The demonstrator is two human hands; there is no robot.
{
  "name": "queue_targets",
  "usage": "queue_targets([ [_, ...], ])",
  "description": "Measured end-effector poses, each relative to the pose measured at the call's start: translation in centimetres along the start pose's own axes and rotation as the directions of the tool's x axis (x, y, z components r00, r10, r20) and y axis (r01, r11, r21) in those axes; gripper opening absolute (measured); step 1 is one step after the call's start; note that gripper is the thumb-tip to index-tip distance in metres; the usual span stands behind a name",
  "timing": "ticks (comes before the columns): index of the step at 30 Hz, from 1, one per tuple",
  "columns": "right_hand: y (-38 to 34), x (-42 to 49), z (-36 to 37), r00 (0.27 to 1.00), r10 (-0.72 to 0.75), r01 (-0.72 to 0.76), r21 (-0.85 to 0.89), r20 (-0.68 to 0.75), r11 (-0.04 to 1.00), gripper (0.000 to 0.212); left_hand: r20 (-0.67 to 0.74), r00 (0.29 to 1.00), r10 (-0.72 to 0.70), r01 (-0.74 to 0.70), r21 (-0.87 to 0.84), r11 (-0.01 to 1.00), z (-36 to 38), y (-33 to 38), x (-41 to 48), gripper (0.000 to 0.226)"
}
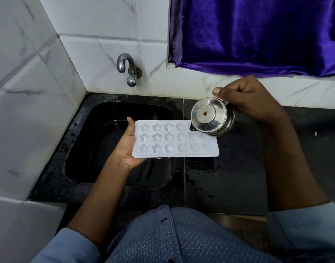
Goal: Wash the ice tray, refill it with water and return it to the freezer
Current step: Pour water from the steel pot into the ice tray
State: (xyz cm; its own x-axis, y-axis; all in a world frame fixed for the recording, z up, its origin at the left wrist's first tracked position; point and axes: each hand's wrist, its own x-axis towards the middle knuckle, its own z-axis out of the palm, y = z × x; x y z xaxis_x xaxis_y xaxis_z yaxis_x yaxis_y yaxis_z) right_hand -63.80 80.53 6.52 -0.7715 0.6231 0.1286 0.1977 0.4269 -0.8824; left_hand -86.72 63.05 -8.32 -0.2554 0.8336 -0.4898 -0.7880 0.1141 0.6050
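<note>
Head view. Ice tray (175, 141): thin white plastic, likely light and bendy, slippery when wet, quick to spill once filled. Best held at short ends, kept level. Left hand (127, 147) cradles tray's left end from beneath, fingers curled round edge. Tray held level above right side of black sink (75, 141) and dark counter. Three rows of six moulds, stars at left, rounder shapes at right. Right hand (246, 99) wraps tipped steel cup (210, 118); thin stream falls into right-hand moulds.

ice tray (174, 141) corner behind steel cup (210, 118), left hand (126, 147) fingers hidden beneath tray
</note>
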Motion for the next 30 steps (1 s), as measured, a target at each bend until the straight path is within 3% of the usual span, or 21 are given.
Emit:
queue_targets([
  [7,0.1,0.0,0.1,1.0,0.002,-0.002,0.0,-0.011,1.0,0.056,0.017,1.0,-0.003,0.003,-0.005,1.0,-0.3,0.0,0.2,0.092],
  [30,0.0,0.9,1.5,0.999,-0.023,0.023,0.006,0.041,1.0,0.061,0.037,0.999,-0.027,0.027,-0.01,1.0,-0.1,-0.4,1.0,0.094],
])
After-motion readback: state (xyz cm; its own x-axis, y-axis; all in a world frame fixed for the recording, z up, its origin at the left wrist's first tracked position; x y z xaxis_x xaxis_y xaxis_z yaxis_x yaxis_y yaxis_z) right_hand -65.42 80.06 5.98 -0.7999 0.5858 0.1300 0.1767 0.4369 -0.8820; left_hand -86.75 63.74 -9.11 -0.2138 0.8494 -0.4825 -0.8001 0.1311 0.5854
